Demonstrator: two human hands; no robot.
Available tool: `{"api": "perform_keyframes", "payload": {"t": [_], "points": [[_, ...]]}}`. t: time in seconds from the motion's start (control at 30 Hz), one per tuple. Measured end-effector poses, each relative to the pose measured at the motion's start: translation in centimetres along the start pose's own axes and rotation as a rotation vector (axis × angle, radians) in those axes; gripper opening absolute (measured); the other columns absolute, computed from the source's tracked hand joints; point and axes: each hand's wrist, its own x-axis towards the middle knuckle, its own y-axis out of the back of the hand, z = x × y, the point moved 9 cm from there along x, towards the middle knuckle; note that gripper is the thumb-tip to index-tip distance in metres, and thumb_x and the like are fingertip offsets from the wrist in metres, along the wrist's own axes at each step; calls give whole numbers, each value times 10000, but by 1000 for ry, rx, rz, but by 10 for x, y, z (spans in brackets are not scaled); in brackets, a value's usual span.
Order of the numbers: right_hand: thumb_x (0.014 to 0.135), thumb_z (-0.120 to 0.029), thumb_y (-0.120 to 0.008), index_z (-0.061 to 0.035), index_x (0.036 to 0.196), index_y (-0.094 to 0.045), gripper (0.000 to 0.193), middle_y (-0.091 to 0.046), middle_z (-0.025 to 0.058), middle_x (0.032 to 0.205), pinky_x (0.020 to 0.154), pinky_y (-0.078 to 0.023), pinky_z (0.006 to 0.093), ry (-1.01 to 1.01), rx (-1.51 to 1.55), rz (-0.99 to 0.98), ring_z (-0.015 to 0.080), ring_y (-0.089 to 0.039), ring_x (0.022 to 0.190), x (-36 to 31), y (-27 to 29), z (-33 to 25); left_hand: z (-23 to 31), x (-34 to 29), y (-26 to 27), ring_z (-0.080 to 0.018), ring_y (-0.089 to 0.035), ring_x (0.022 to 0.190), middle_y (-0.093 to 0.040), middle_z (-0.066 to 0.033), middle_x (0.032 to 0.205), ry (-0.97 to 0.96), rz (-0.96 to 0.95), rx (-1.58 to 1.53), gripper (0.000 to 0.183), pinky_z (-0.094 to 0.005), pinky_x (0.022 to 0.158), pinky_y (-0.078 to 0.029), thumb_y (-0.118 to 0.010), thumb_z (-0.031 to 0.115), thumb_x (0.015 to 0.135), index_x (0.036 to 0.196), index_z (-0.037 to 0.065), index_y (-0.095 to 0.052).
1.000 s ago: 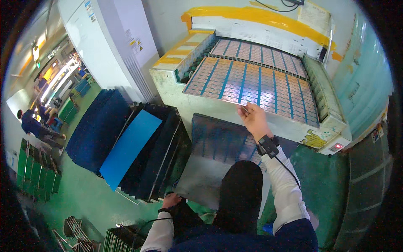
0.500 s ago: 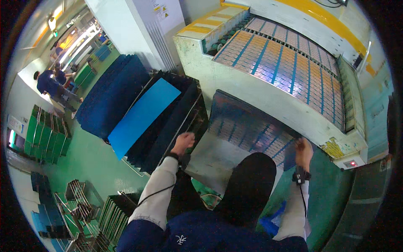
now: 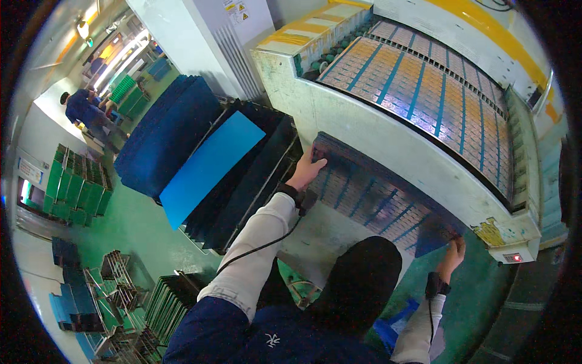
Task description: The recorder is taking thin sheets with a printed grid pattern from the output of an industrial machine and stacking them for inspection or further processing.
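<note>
A stack of dark sheets (image 3: 388, 176) with a striped, grid-patterned panel (image 3: 364, 197) facing me leans on a grey metal surface (image 3: 315, 227) before my knees. My left hand (image 3: 308, 168) is closed round the stack's upper left edge, thumb on the near side. At the lower right corner, the fingers of my right hand (image 3: 453, 255) are closed on the edge. How many sheets each hand grips is hidden. Just beyond stands a pale machine (image 3: 388, 142), with similar blue-striped panels (image 3: 418, 91) lying flat on its rollers.
To the left, racks hold many dark blue sheets (image 3: 167, 136), with one bright blue sheet (image 3: 212, 170) on top. Empty-looking wire racks (image 3: 118, 273) stand lower left, green racks (image 3: 76, 188) farther off. Another person (image 3: 88, 115) works at the far left. A blue bag (image 3: 388, 333) lies by my right arm.
My left hand has moved up and right from beside the rack onto the stack's left edge. My right hand has shifted lower along the right side and now grips the corner.
</note>
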Motion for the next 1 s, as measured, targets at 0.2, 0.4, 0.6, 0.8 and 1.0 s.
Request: {"api": "perform_keyframes", "payload": {"t": [0.2,0.4,0.6,0.8,1.0], "points": [[819,-18,-485,78,1291,-412,487,-495,148,1280,968,-362,309,180,-110,-14,227,-478,1147,-29,-2,-27,8,-17,-12,-156,-493,1104,-532,-86,1209,162,-20,-63,586,-283,942,-375,-599,78,810,1343,39,-358],[819,-32,-495,55,1298,-423,492,-459,146,1312,993,-325,316,155,15,-5,217,-429,1205,-50,-1,-29,10,-41,6,-137,-515,1070,-523,-76,1221,237,-15,6,626,-270,920,-391,-616,121,828,1362,7,-311],[847,-166,-565,9,1307,-428,512,-444,151,1320,990,-324,349,112,0,26,262,-416,1208,-52,26,-19,61,-75,-2,-150,-563,963,-556,-71,1159,121,87,-26,589,-288,842,-442,-633,172,836,1322,0,-348],[729,-208,-726,-13,1280,-455,644,-492,207,1228,985,-338,436,695,-873,37,357,-451,1147,-97,-25,-126,30,-90,39,-162,-549,892,-568,-115,1057,63,165,258,558,-314,756,-471,-676,326,803,1206,-6,-477],[699,-177,-726,-24,1133,-553,491,-568,180,1075,877,-395,448,1048,-815,-612,362,-524,995,-157,-134,-145,21,-109,39,-199,-559,818,-583,-130,919,7,349,387,481,-325,715,-468,-739,359,738,975,-13,-546]]}}
